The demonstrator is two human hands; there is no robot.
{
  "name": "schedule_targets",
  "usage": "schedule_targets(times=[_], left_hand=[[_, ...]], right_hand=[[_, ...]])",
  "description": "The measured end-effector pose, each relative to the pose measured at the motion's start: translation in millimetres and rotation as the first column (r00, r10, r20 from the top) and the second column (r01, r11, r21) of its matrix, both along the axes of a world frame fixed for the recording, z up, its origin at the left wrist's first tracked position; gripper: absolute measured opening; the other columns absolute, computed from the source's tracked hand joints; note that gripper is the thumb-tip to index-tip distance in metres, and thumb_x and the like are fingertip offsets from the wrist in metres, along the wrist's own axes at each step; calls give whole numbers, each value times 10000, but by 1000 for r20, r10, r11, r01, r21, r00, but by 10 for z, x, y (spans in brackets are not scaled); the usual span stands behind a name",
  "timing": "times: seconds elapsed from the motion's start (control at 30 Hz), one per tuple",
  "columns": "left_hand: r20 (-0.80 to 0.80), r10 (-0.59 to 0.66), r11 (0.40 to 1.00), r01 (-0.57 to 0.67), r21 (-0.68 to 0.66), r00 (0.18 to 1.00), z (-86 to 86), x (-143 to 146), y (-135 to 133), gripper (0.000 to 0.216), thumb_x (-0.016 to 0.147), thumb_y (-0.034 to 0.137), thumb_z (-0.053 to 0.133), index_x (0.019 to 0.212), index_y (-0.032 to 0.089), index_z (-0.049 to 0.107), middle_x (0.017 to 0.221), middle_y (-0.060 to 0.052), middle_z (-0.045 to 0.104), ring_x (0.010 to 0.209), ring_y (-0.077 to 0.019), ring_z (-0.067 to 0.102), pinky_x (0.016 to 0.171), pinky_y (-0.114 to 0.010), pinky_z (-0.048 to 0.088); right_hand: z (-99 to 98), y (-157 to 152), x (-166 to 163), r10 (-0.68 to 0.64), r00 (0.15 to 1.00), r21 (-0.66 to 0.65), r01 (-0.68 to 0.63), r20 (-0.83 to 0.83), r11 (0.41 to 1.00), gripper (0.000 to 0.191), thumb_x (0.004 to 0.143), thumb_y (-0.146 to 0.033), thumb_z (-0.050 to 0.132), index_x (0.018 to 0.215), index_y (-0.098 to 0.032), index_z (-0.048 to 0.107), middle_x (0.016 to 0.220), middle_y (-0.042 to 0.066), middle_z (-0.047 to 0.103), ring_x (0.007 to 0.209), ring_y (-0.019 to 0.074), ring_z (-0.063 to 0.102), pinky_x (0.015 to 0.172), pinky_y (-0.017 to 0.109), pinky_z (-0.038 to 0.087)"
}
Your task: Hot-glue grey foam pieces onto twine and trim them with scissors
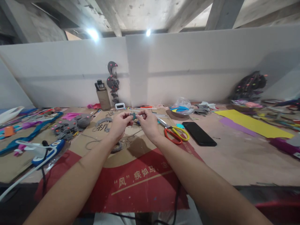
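My left hand (121,124) and my right hand (147,122) meet above the cardboard sheet, their fingertips pinched on a small dark green piece (134,116) between them. The piece is too small for me to tell its kind. Below the hands lies a loose coil of grey cord (116,147) on the cardboard (98,156). A flat grey curved piece (103,121) rests left of my left hand. To the right of my right hand are scissors (174,132) with one red and one yellow handle, their blades partly spread.
A black phone (199,133) lies right of the scissors. Behind stand a bottle (103,97) and a bowl (180,113) with a plastic bag. At left are a blue power strip (49,151) and grey pieces with pink dots (70,125). Yellow paper (253,122) lies at right.
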State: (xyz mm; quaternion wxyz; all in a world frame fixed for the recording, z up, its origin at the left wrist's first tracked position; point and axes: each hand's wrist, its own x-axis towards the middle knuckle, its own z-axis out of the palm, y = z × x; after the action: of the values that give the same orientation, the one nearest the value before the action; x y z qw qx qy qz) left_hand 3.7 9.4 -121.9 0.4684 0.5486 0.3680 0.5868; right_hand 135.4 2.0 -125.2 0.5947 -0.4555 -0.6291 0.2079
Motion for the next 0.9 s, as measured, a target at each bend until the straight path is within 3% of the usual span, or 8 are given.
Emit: schedule_targets(times=[0.17,0.37,0.53,0.73,0.8,0.9], left_hand=[[-24,-31,999,30,-17,999,-3,-18,12,149,640,231,684,734,138,615,611,13,547,489,-55,472,495,-194,393],[-57,-57,998,56,-23,997,-33,-43,46,133,647,232,674,730,142,621,586,15,535,480,-61,465,490,-202,391],[-15,-139,986,136,-99,990,-20,-40,35,165,630,234,702,732,133,622,593,20,527,483,-52,454,491,-195,388],[66,-289,943,296,-149,955,91,-116,-17,240,636,206,716,844,135,620,679,1,571,561,-72,524,550,-212,428],[109,-285,944,298,-138,952,118,-162,-10,266,633,187,712,877,137,619,742,-12,595,602,-79,546,573,-219,444],[170,-182,968,207,-143,969,125,-233,32,219,627,146,681,835,123,618,761,-22,608,579,-67,533,562,-209,445]], right_hand=[[-5,14,21,24,1000,-14,-24,-18,1000,216,736,-325,569,892,-183,618,622,-33,491,565,114,421,547,234,331],[-60,102,23,142,990,-30,-143,-13,989,217,741,-322,525,819,-177,666,751,20,639,663,133,527,602,245,392],[-114,174,11,189,978,-142,-200,-88,969,192,694,-318,523,729,-158,622,582,-21,550,503,96,433,488,223,321],[-89,154,47,257,915,-245,-338,-310,909,194,696,-357,545,652,-169,531,510,-59,436,406,50,303,410,204,234],[-71,128,52,272,881,-271,-390,-386,880,209,695,-372,563,652,-175,508,484,-80,359,389,40,240,388,203,178],[-57,96,41,286,843,-295,-446,-455,845,220,694,-373,584,652,-180,485,481,-96,285,387,34,183,375,208,123]])
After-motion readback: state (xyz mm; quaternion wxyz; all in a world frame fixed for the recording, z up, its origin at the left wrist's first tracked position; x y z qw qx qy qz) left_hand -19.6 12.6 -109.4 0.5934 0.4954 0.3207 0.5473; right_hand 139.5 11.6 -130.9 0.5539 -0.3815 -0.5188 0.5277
